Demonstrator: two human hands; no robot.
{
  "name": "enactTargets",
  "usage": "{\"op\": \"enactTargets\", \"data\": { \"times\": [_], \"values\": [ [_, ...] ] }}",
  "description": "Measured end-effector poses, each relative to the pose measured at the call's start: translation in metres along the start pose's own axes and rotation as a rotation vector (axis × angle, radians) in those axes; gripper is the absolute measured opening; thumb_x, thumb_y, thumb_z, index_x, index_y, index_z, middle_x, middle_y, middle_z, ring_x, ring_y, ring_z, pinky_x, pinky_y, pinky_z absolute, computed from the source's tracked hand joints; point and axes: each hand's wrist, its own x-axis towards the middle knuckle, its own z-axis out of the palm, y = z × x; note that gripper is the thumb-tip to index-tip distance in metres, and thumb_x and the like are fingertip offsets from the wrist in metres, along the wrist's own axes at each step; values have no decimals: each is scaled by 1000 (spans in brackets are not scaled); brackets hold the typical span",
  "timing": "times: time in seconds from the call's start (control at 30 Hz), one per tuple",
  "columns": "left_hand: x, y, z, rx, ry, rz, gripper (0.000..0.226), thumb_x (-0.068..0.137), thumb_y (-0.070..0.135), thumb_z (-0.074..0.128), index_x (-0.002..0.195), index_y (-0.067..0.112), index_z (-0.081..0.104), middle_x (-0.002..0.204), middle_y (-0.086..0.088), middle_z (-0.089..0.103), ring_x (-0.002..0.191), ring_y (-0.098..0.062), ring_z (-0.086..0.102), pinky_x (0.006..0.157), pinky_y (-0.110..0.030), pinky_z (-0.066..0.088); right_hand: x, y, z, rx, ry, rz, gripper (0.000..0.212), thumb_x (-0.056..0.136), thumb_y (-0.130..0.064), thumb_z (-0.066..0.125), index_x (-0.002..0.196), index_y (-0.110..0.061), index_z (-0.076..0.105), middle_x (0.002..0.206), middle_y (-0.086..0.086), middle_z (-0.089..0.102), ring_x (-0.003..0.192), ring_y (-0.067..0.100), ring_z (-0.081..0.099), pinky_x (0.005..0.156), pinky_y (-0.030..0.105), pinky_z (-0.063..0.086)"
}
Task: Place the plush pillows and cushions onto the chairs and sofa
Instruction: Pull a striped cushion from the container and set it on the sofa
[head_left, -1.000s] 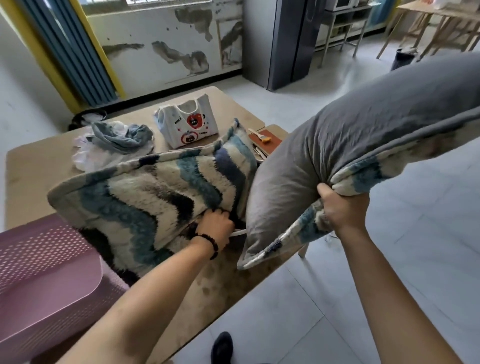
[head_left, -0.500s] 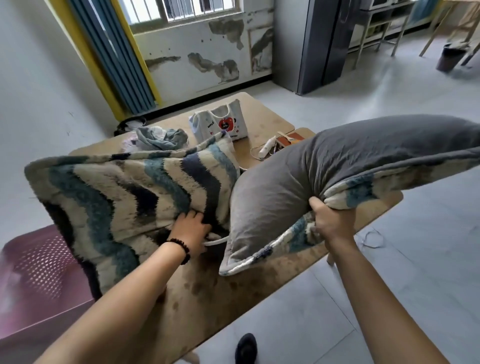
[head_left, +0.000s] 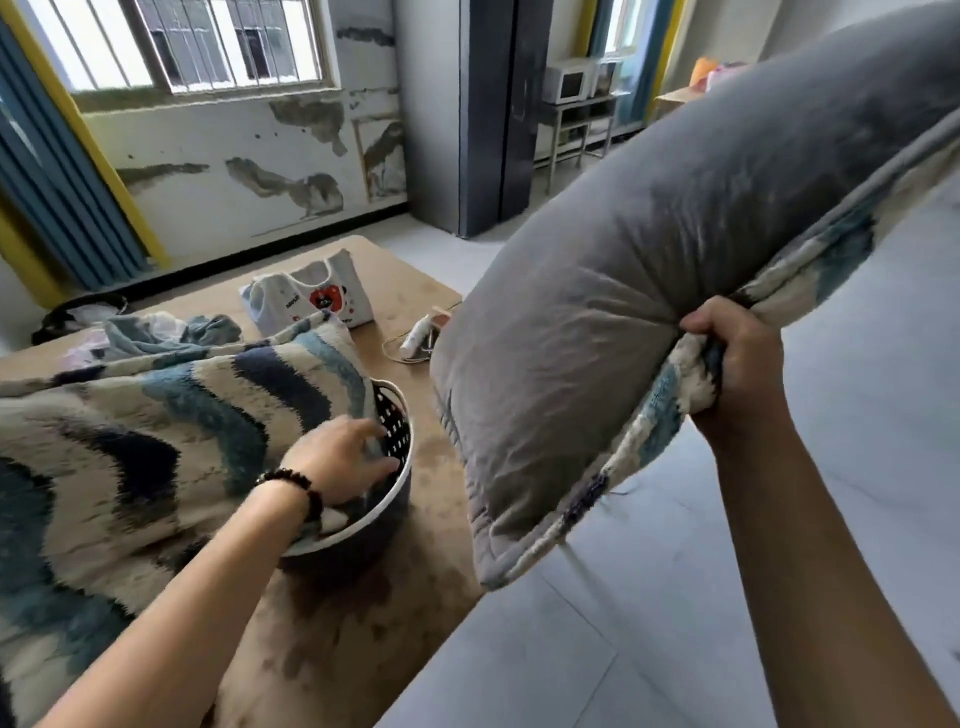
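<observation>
A large pillow (head_left: 649, 291), grey-backed with a blue-and-cream plush face, is held up in the air off the table's (head_left: 363, 623) right edge. Its top corner is cut off by the frame. A wavy-striped plush pillow (head_left: 156, 441) is draped over the table's left part and hides what is beneath it. A dark perforated basket (head_left: 363, 540) is seen at mid-table, half covered. A white tote bag (head_left: 317, 299) is stood at the table's far end, and its printed lettering is too blurred to read. The grey pillow's seam is clenched in the right hand (head_left: 737, 358). The left hand (head_left: 337, 460) is laid at the striped pillow's corner; whether it grasps cannot be told.
</observation>
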Motion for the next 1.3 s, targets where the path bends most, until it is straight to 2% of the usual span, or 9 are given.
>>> {"op": "enactTargets", "data": {
  "times": [0.2, 0.3, 0.37, 0.5, 0.57, 0.77, 0.97, 1.13, 1.3],
  "values": [
    [42, 148, -11, -757, 342, 496, 40, 97, 51, 54, 117, 20, 69, 107, 6, 68, 94, -8, 65, 86, -31, 55, -57, 8, -77, -164, 207, -92, 40, 60, -4, 62, 66, 4, 24, 66, 10, 26, 52, 20, 34, 49, 25, 29],
    [24, 243, -3, -1037, 51, 642, 36, 101, 41, 55, 130, 20, 62, 118, 4, 66, 100, 7, 60, 81, -7, 45, -93, 10, -128, -302, 376, -67, 49, 55, -13, 68, 64, 4, 23, 57, 16, 26, 52, 26, 31, 46, 33, 25],
    [-3, 302, 6, -1137, -189, 747, 43, 100, 47, 54, 138, 27, 55, 128, 11, 61, 109, 12, 57, 91, -12, 46, -122, 7, -163, -416, 496, -74, 34, 59, -8, 66, 58, -5, 32, 54, 11, 32, 54, 23, 37, 50, 39, 28],
    [-83, 417, 28, -1144, -644, 954, 67, 90, 65, 55, 149, 35, 43, 142, 23, 51, 121, 16, 50, 110, -23, 39, -185, -10, -231, -585, 579, -77, 17, 59, -16, 72, 71, -26, 65, 69, -14, 64, 67, 5, 62, 61, 24, 47],
    [-132, 461, 47, -1110, -731, 1095, 77, 82, 72, 58, 148, 37, 42, 148, 20, 47, 125, 16, 49, 110, -18, 39, -212, -19, -271, -650, 607, -53, 58, 56, -29, 77, 113, -19, 69, 105, -7, 74, 98, 3, 69, 79, 20, 54],
    [-260, 563, 107, -1041, -820, 1398, 128, 62, 84, 68, 159, 19, 16, 162, 7, 31, 147, -7, 34, 120, -40, 34, -299, -59, -401, -658, 789, -71, 83, 50, -38, 79, 123, -3, 60, 112, 4, 72, 102, 5, 70, 77, 14, 53],
    [-375, 671, 153, -921, -652, 1686, 130, 56, 77, 78, 160, 33, 11, 166, 7, 16, 155, -16, 15, 121, -55, 27, -354, -92, -532, -799, 922, -19, 70, 74, -26, 87, 132, -27, 47, 117, -27, 52, 108, -8, 58, 88, 2, 44],
    [-426, 774, 205, -1140, -823, 1478, 74, 88, 29, 78, 151, 22, 40, 147, 3, 54, 137, -14, 50, 110, -48, 46, -381, -127, -619, -892, 1033, -14, 79, 66, -39, 82, 120, -67, 31, 129, 4, 49, 116, 25, 58, 91, 46, 57],
    [-465, 873, 279, -1413, -1111, 946, 27, 90, 18, 71, 117, 18, 70, 116, -4, 74, 114, -26, 68, 101, -54, 52, -397, -146, -737, -979, 1055, 64, 105, 57, -64, 76, 149, -32, 35, 123, -13, 34, 127, 13, 44, 106, 30, 47]
  ]
}}
